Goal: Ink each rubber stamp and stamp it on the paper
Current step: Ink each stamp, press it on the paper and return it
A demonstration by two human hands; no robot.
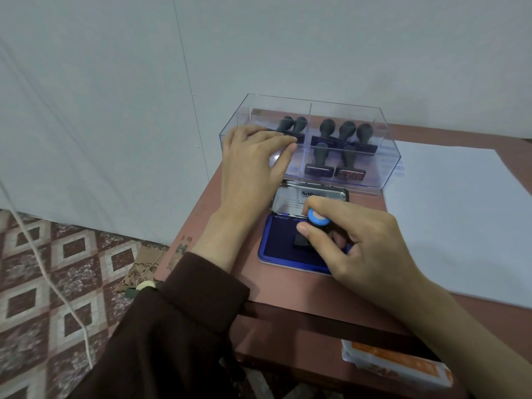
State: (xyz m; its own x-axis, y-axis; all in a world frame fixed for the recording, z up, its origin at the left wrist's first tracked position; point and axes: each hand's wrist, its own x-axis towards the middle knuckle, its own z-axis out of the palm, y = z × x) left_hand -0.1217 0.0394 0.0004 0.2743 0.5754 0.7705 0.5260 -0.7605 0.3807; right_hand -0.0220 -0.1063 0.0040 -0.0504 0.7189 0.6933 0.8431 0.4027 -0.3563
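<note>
Inking the small black rubber stamp with round blue cap (318, 219), centre frame.
Held in the right hand (365, 243), thumb and curled fingers pinching just under the cap, base down on the blue ink pad (276, 251) in its open metal tin, on the reddish-brown table (273, 292). Likely light, rigid and smooth-sided: best gripped at the neck and pressed squarely, not rocked. Higher up, left hand (253, 162) flat, fingers relaxed, resting on the clear plastic box (385, 159) of dark-handled stamps (321, 156). At right, white paper sheet (460, 214) beside the box.

Stamp box (371, 180) behind ink pad (290, 251), paper (460, 226) right of both
</note>
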